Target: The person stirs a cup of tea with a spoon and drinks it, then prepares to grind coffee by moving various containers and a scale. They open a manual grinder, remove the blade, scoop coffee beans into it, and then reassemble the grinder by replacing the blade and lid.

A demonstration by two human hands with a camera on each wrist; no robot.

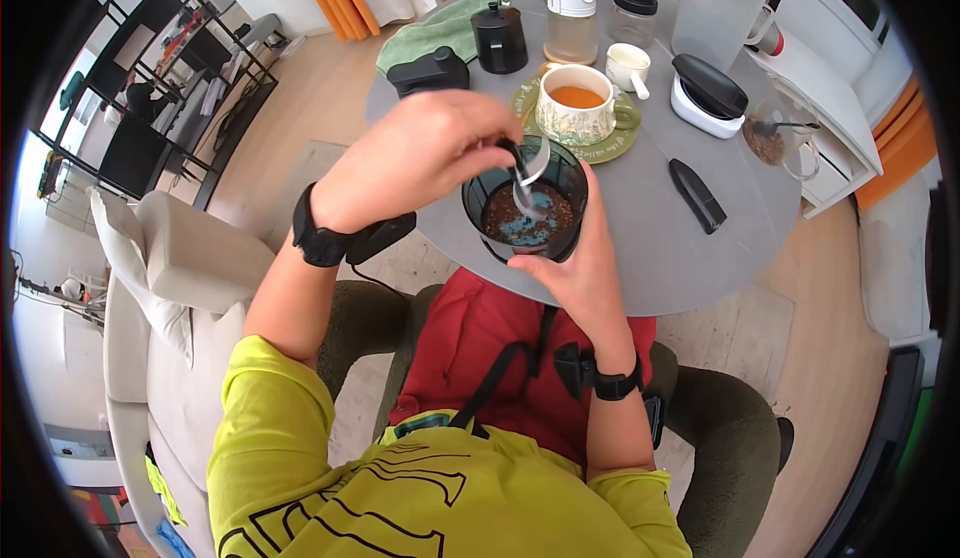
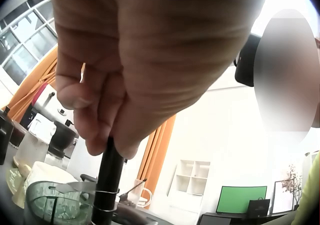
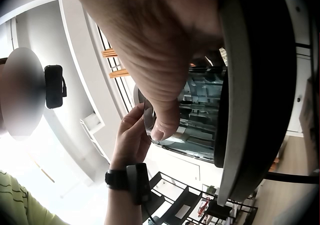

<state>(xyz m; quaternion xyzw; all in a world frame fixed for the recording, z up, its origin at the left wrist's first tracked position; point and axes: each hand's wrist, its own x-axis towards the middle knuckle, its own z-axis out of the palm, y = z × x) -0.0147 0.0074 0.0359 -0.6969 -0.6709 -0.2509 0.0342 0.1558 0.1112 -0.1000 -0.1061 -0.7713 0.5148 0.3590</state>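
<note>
Cup (image 1: 477,198), dark and see-through, is set directly below the left hand (image 1: 425,155), with brown grains (image 1: 503,216) inside. Between that hand's thumb and fingers a black-handled tool (image 2: 106,180) is pinched closely; its long axis is pointed down into the mouth, its lower end blurred. By the right hand (image 1: 585,270), the nearer to the cup's wall, the side is clasped; whether the base is rested on the table (image 1: 640,268) cannot be told. Beyond the cup, movement is bounded by a mug (image 1: 575,123); toward the body, by the table's edge. More room is left above the rim.
</note>
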